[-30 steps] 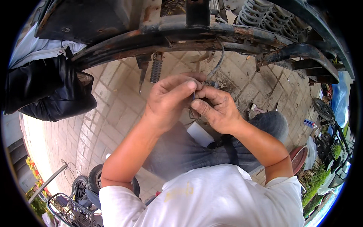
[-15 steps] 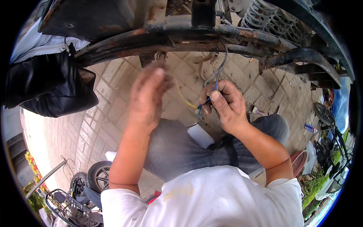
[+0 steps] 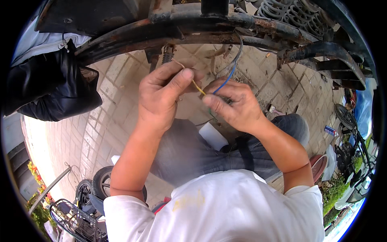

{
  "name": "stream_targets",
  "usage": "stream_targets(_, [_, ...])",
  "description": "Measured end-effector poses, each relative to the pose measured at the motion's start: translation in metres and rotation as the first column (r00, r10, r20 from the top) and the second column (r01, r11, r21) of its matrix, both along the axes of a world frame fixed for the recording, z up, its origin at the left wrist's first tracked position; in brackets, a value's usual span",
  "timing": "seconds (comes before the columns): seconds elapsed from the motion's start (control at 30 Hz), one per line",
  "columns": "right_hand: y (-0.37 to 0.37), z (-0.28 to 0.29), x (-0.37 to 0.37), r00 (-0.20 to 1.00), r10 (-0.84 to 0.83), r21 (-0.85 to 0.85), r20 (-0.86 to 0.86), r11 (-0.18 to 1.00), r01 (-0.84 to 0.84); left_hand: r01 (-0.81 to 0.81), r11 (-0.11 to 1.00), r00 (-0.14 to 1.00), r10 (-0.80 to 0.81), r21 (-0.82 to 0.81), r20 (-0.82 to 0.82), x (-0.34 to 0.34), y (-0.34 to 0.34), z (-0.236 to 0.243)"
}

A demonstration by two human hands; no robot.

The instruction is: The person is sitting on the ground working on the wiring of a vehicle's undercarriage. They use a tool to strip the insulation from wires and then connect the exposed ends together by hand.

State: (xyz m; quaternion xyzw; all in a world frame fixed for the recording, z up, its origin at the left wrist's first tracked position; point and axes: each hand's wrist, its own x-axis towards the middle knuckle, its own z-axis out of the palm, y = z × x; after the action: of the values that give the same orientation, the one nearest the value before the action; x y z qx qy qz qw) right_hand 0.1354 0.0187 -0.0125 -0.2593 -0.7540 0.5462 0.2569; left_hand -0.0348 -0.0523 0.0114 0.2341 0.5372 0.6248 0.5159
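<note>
My left hand (image 3: 165, 90) pinches a thin yellow wire (image 3: 198, 88), whose pale upper end sticks out above my fingers. My right hand (image 3: 234, 105) grips the bunch of wires where the yellow one meets a blue wire (image 3: 227, 80); a green wire hangs below my thumb. The blue wire runs up beside a grey cable (image 3: 238, 52) that comes from the rusty black metal frame (image 3: 190, 39) above my hands. Beneath the frame, a spring (image 3: 167, 54) hangs left of the cable.
Black leather cloth (image 3: 52, 88) drapes at left. Coil springs (image 3: 282, 16) lie at upper right. My legs are bent on the paving (image 3: 100, 121), around a white block (image 3: 213, 137). Wheels (image 3: 104, 179) and a wire basket are at lower left, a can (image 3: 330, 130) and clutter at right.
My left hand moved up and left from beside my right hand, then slightly back, now pinching the yellow wire stretched between them. The blue wire now shows in a long curve.
</note>
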Motion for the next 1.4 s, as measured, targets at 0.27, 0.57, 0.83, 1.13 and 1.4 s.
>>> stream_targets(0.27, [0.005,0.025,-0.010,0.859,-0.428,-0.414,-0.281,0.862,0.293,0.553,0.827,0.662,-0.510,-0.101,-0.548,-0.007,-0.014,-0.005])
stream_targets(0.57, [0.025,0.022,-0.008,0.894,-0.383,-0.303,-0.233,0.902,0.307,0.398,0.790,0.588,-0.610,-0.467,-0.531,-0.090,-0.050,0.028])
stream_targets(0.83, [0.016,0.008,-0.002,0.959,-0.277,-0.258,-0.056,0.932,0.254,-0.075,0.959,0.992,0.099,0.274,-0.073,-0.119,-0.077,0.012])
stream_targets(1.13, [0.010,-0.004,0.005,0.986,0.088,0.155,0.143,0.982,-0.110,-0.405,0.858,0.892,0.446,0.316,-0.069,-0.128,-0.058,0.010])
stream_targets(1.4, [-0.003,-0.019,0.007,0.963,0.230,0.293,0.137,0.920,-0.261,-0.411,0.817,0.852,0.502,0.404,-0.150,-0.117,-0.004,0.021])
